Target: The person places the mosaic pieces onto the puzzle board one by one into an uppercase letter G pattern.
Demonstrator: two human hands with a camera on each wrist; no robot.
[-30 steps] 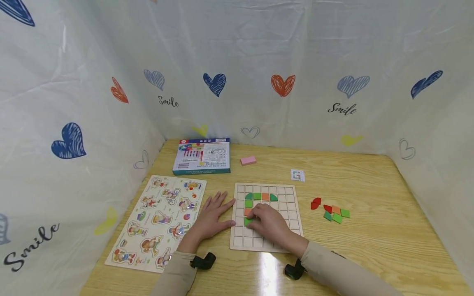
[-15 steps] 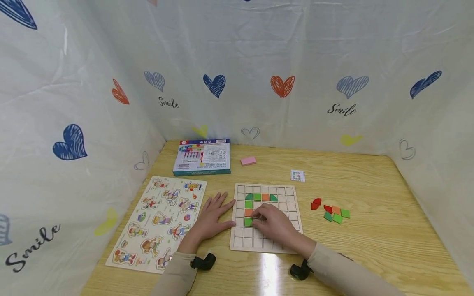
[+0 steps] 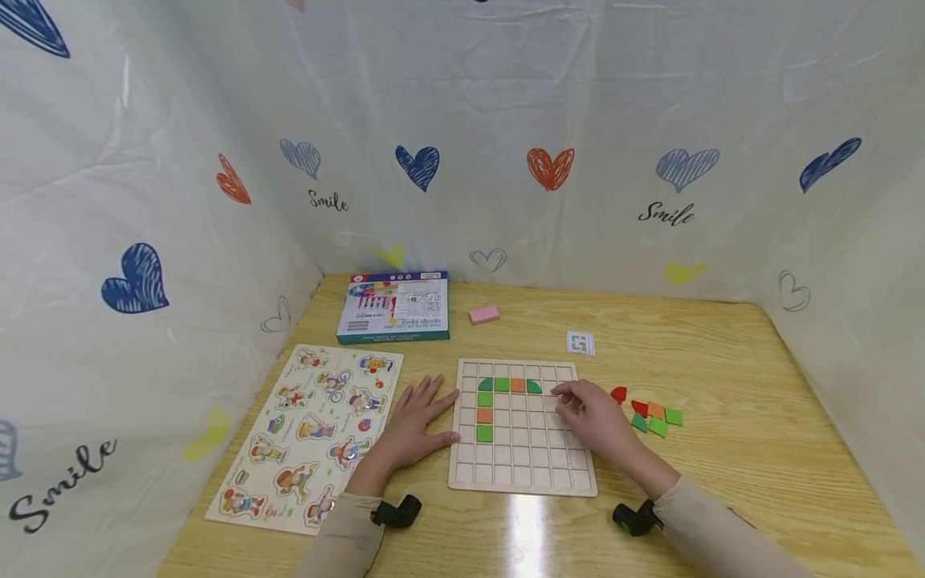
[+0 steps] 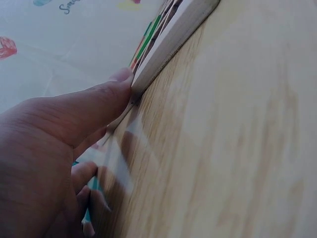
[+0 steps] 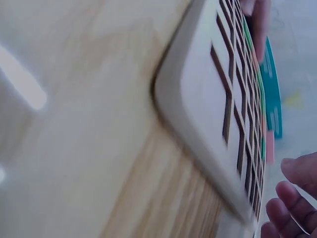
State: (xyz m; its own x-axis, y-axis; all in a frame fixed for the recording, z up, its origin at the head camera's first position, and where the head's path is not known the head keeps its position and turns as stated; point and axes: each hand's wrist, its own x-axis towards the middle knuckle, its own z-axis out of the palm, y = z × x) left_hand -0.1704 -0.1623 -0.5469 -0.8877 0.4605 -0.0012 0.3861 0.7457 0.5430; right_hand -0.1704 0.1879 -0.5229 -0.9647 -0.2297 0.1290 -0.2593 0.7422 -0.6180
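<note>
A wooden grid board (image 3: 522,475) lies in the middle of the table. A row along its upper part has green and orange square tiles (image 3: 518,385) between two dark green quarter-circle tiles (image 3: 533,387). Down its left side runs a column ending in a green square tile (image 3: 484,433). My left hand (image 3: 415,425) rests spread on the table, its thumb touching the board's left edge, as the left wrist view also shows. Over the board's right edge hovers my right hand (image 3: 596,421), fingers loosely bent, nothing visible between them. It partly covers the red pieces (image 3: 619,394).
Loose green, orange and red pieces (image 3: 656,413) lie right of the board. A small pattern card (image 3: 580,343) and a pink block (image 3: 484,314) sit behind it. A flat box (image 3: 393,309) and a cartoon puzzle board (image 3: 299,457) lie to the left.
My right hand has let go of the lowest green square tile and moved right, off the tile column to the board's right edge. The left hand has stayed put.
</note>
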